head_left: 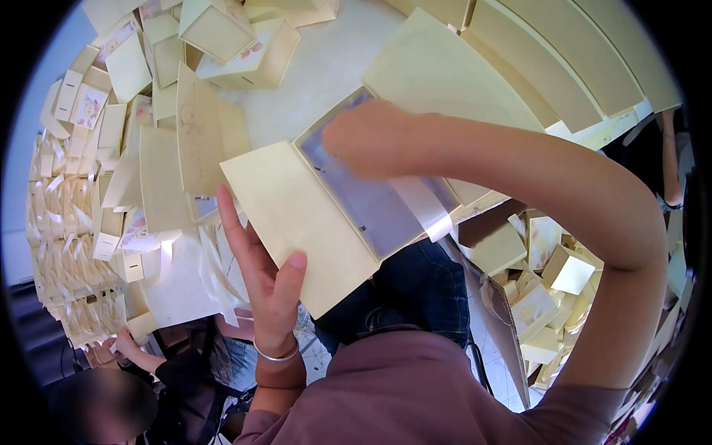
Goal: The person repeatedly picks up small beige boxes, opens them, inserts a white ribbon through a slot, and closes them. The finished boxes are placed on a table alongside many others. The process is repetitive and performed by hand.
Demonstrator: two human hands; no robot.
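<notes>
Over the open box (382,219), the blurred right hand (365,139) hides some interior.

Cream box (300,222), lilac-grey interior (374,211), white ribbon (426,210), dark-blue jeans (426,293), mauve shirt (408,382)

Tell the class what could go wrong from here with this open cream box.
1. The open box and its lid jut partly over the person's jeans; if the left hand loosened its grip, they might tilt or slip.
2. A pale ribbon hangs over the box's rim and might get caught if the lid closed.
3. The jumbled boxes at upper left lean together; a knock could topple some.
</notes>
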